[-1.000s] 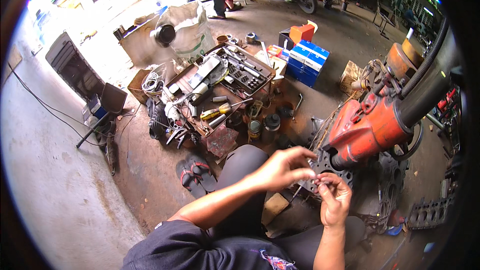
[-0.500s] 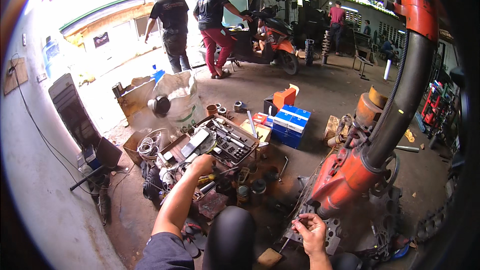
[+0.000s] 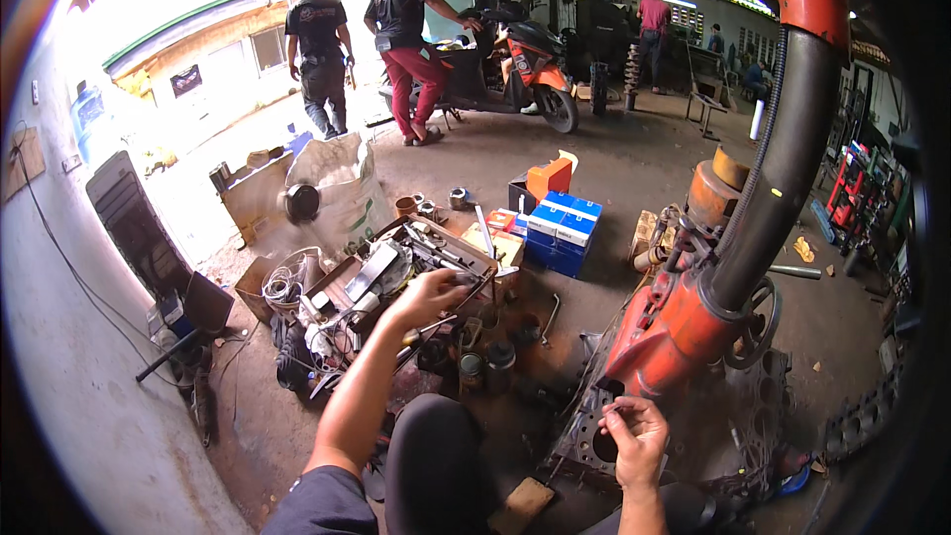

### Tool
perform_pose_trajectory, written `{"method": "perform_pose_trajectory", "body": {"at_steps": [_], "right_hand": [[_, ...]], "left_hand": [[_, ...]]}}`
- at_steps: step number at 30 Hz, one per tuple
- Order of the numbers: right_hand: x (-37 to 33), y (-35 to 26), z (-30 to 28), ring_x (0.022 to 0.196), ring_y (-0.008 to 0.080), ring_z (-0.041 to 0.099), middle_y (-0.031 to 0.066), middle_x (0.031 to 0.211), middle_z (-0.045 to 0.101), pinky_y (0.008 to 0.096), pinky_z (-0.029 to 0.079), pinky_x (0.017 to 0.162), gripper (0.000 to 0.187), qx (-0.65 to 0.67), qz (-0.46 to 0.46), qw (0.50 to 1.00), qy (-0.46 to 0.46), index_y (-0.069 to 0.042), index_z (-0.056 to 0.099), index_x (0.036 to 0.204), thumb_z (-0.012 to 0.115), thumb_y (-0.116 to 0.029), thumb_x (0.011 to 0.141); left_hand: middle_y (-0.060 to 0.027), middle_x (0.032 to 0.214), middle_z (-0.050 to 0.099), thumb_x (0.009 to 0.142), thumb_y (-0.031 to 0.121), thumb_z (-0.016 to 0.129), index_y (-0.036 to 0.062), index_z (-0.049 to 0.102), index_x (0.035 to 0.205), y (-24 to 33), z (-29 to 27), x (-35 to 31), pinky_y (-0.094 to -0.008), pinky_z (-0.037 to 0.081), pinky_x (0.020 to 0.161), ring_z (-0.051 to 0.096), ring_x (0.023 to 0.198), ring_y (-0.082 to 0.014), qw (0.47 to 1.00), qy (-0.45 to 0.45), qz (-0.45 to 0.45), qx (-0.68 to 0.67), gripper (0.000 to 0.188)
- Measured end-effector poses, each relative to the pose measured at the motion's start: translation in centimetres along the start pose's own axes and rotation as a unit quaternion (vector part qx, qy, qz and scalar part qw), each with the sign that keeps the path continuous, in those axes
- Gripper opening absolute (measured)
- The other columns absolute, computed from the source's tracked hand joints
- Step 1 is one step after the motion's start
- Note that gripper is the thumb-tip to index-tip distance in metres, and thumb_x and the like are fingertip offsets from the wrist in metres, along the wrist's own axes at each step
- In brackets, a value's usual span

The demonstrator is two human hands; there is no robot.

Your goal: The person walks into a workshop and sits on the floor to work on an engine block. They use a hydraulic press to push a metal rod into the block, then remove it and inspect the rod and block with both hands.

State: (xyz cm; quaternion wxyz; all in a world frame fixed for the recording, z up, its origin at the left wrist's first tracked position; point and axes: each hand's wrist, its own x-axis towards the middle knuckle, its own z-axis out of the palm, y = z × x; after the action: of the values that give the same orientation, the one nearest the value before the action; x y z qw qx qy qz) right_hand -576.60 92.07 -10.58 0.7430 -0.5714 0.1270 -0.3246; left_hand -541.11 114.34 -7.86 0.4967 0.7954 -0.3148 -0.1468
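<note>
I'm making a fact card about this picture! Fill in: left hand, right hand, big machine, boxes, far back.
Left hand: over the tool tray; grip unclear
Right hand: thumb and finger together, near the holed metal part; anything held is too small to tell
Big machine: red, with a thick dark column
Boxes: blue box, near an orange box
Far back: people and an orange-and-black scooter

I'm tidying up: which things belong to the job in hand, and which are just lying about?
Likely in use:
open metal tool tray near the left hand
grey metal block with round holes near the right hand
red metal machine

Likely just lying about:
blue rectangular box
bulging white sack
coiled white cable
</note>
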Motion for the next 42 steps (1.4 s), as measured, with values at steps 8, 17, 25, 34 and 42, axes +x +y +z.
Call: {"method": "perform_pose_trajectory", "body": {"at_steps": [8,17,25,34,42], "right_hand": [[1.1,-1.6,-1.9,0.075,0.0114,0.064,0.007,0.092,0.067,0.0244,0.054,0.066,0.021,-0.023,-0.064,0.994,0.091,-0.002,0.058,0.111,0.065,0.001,0.091],[1.1,-1.1,-4.3,0.08,0.009,0.062,0.006,0.092,0.066,0.022,0.049,0.071,0.021,-0.089,-0.082,0.987,0.103,-0.001,0.059,0.109,0.066,0.002,0.089],[1.3,-0.8,-3.4,0.081,0.0086,0.06,0.005,0.09,0.065,0.0231,0.048,0.071,0.019,-0.181,-0.074,0.976,0.097,0.001,0.061,0.104,0.069,0.001,0.086],[1.2,-1.0,-3.7,0.078,0.009,0.062,0.005,0.088,0.066,0.0231,0.049,0.071,0.01,-0.196,-0.061,0.975,0.084,0.002,0.063,0.095,0.066,0.004,0.086],[1.5,-1.1,-4.4,0.076,0.0093,0.064,0.0069,0.084,0.07,0.0237,0.05,0.07,0.005,-0.181,-0.027,0.98,0.08,0.002,0.066,0.093,0.066,0.002,0.088]], "left_hand": [[-0.0101,0.112,0.067,0.089,-0.002,0.067,0.0008,0.053,0.126,6.4,19.4,-3.5,-0.0346,0.054,0.089,0.065,0.102,-0.0186,0.846,-0.362,0.079,-0.383,0.041],[-0.001,0.103,0.064,0.096,0.012,0.066,0.0001,0.056,0.121,7.8,25.7,-6.1,-0.0271,0.051,0.082,0.058,0.095,-0.0074,0.836,-0.429,0.099,-0.327,0.029],[-0.0002,0.097,0.065,0.097,0.019,0.065,-0.0002,0.058,0.121,7.7,24.5,-6.7,-0.0267,0.051,0.079,0.059,0.086,-0.0076,0.86,-0.377,0.09,-0.332,0.031],[-0.0007,0.094,0.065,0.099,0.022,0.062,-0.0004,0.058,0.121,7.9,24.3,-6.8,-0.0273,0.051,0.077,0.059,0.083,-0.0082,0.848,-0.392,0.067,-0.352,0.032],[-0.0019,0.095,0.065,0.1,0.02,0.06,-0.001,0.058,0.12,7.5,24.7,-7.0,-0.0273,0.052,0.077,0.061,0.083,-0.0088,0.849,-0.385,0.061,-0.358,0.029]]}}
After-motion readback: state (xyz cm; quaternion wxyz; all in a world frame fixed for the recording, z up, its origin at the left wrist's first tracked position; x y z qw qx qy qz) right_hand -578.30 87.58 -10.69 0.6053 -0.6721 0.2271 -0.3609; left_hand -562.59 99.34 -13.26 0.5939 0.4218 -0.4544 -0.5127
